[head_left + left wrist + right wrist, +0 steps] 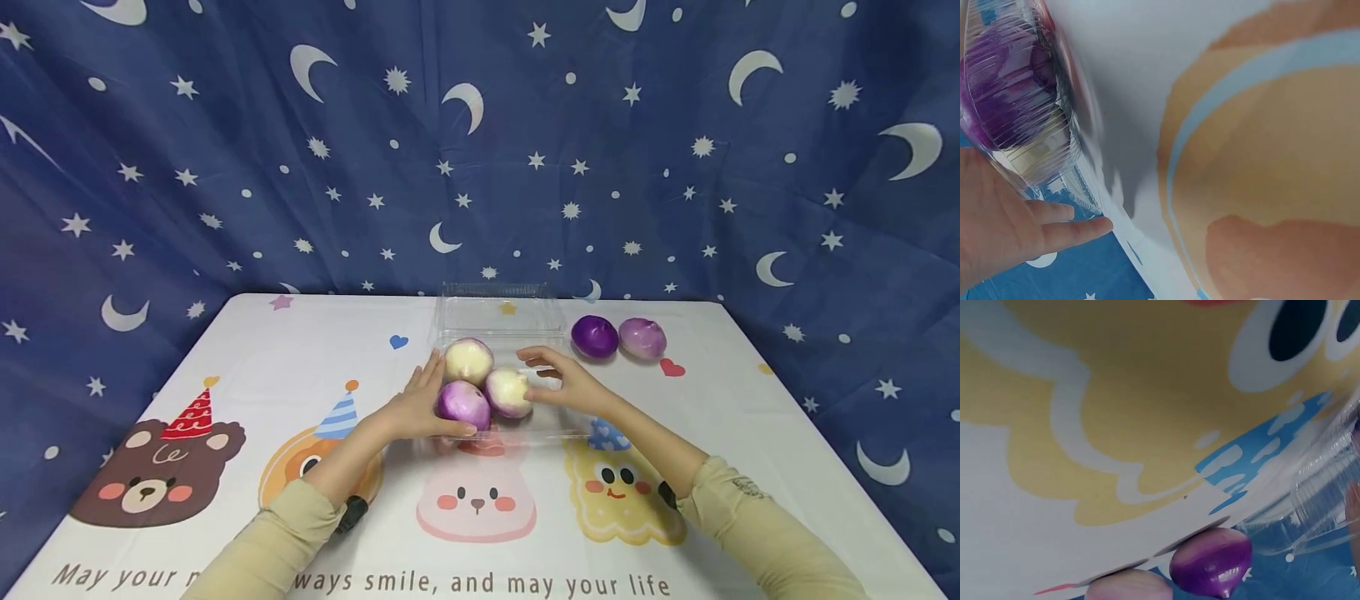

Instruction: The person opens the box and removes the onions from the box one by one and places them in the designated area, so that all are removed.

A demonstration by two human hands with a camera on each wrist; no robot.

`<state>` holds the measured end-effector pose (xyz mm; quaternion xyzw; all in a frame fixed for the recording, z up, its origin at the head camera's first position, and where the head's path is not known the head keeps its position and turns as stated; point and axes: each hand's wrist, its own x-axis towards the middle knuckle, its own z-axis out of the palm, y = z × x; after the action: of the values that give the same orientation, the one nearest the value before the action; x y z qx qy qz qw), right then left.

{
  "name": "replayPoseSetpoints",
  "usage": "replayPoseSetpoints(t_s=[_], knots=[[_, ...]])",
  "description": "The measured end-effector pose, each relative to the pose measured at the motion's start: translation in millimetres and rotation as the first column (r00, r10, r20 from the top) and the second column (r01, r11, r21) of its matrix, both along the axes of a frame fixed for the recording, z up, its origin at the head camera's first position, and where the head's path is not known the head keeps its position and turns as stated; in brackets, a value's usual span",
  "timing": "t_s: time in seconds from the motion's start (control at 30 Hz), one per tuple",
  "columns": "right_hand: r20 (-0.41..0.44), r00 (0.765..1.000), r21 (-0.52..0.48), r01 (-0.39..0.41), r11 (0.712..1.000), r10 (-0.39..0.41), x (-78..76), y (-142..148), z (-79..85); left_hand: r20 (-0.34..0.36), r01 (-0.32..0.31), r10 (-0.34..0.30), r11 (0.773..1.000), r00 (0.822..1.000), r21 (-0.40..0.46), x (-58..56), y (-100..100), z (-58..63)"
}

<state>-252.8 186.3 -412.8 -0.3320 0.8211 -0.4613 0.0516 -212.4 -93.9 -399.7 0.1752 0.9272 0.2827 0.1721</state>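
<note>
A clear plastic clamshell box [555, 423] lies with its lid [480, 315] folded back. Grouped in its left half are three onions: a pale one [468, 361] behind, a purple-and-white one [463, 406] at the front left, and a white-topped one [509, 392] to the right. My left hand [416, 407] rests along the box's left side, fingers straight and thumb across the front corner. My right hand [572, 385] is over the right half, its thumb by the white-topped onion and its other fingers spread apart from it. Whether that thumb presses the onion I cannot tell.
Right of the box, a dark purple onion [595, 337] and a light purple onion [642, 338] sit side by side on the tabletop. A white cloth with cartoon prints covers the table [360, 500]. A blue star-and-moon curtain [510, 225] hangs behind it.
</note>
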Motion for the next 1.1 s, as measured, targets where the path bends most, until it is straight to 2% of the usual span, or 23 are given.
replayPoseSetpoints(t_s=[0.13,0.27,0.6,0.83,1.1], knots=[[-0.05,0.999,0.099,0.014,0.995,-0.009,2.0,-2.2,-0.4,0.003,0.004,-0.003,1.0,1.0,-0.009,-0.4,1.1,2.2],[-0.086,0.996,0.149,0.042,0.988,-0.029,4.4,-3.5,0.2,0.001,0.005,-0.005,1.0,1.0,0.007,-1.2,1.7,3.4],[-0.095,0.994,0.249,0.067,0.966,-0.045,8.0,-4.2,0.1,0.012,0.014,-0.014,1.0,1.0,0.017,-0.8,3.5,0.8],[-0.082,0.995,0.379,0.09,0.921,-0.063,10.3,-7.2,0.9,0.015,0.018,-0.018,1.0,1.0,0.011,-1.6,3.0,-1.5],[-0.11,0.992,0.492,0.103,0.865,-0.055,8.7,-13.0,-0.6,0.006,0.009,-0.009,1.0,1.0,0.004,-0.8,0.6,-0.7]])
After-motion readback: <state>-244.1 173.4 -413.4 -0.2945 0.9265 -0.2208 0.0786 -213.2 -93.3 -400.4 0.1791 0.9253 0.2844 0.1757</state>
